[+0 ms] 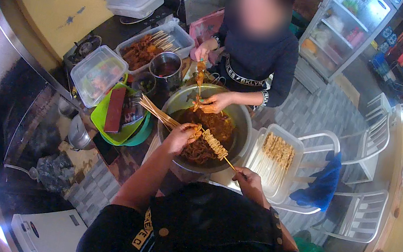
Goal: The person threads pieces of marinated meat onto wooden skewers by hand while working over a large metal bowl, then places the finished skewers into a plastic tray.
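Note:
My right hand (250,179) grips the lower end of a bamboo skewer (232,165). Folded strips of pale food, resembling intestine (214,144), are threaded along it. At the skewer's far tip, the fingers of my left hand (183,136) pinch more of the strip. Both hands are over a large metal basin (243,132) holding dark reddish marinated pieces (197,150). A bundle of bare bamboo skewers (156,111) crosses the basin's left rim, its near end hidden behind my left hand. Across the basin, a person's hands (218,102) hold another skewer with orange-brown meat (200,73).
At right, a plastic tray (268,195) holds loaded skewers (278,152) beside a white chair with a blue cloth (321,182). Left stand a green basin (99,119), a clear lidded container (98,74) and a metal pot (165,65). Behind them is a container of reddish skewers (142,53).

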Demonstrator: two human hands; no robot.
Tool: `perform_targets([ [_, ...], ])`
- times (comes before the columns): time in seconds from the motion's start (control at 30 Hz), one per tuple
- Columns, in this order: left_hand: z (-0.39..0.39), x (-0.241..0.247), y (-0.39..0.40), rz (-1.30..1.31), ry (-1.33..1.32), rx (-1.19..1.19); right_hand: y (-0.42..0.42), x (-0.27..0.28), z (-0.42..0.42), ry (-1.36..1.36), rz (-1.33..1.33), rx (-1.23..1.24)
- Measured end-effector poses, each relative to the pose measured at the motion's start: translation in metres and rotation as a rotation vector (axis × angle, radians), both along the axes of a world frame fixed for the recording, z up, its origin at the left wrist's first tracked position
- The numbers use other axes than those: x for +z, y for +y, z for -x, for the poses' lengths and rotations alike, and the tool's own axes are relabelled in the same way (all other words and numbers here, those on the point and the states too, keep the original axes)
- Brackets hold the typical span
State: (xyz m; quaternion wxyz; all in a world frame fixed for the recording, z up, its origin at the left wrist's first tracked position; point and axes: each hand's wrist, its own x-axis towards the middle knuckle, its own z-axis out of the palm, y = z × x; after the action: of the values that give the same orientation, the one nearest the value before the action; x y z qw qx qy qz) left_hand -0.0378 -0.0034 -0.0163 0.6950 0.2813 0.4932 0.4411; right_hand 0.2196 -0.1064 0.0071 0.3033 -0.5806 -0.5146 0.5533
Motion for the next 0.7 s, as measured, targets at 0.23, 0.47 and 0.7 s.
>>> perform_targets([
  [0.23, 0.001, -0.026, 0.009, -0.173, 0.105, -0.088, 0.002, -0.002, -0.001, -0.053, -0.032, 0.018],
  [0.47, -0.005, -0.028, 0.008, -0.318, 0.221, -0.025, 0.001, -0.002, 0.000, -0.017, -0.028, 0.005],
  [0.7, -0.006, -0.022, 0.004, -0.260, 0.239, -0.012, 0.001, 0.003, 0.003, -0.042, 0.002, 0.011],
])
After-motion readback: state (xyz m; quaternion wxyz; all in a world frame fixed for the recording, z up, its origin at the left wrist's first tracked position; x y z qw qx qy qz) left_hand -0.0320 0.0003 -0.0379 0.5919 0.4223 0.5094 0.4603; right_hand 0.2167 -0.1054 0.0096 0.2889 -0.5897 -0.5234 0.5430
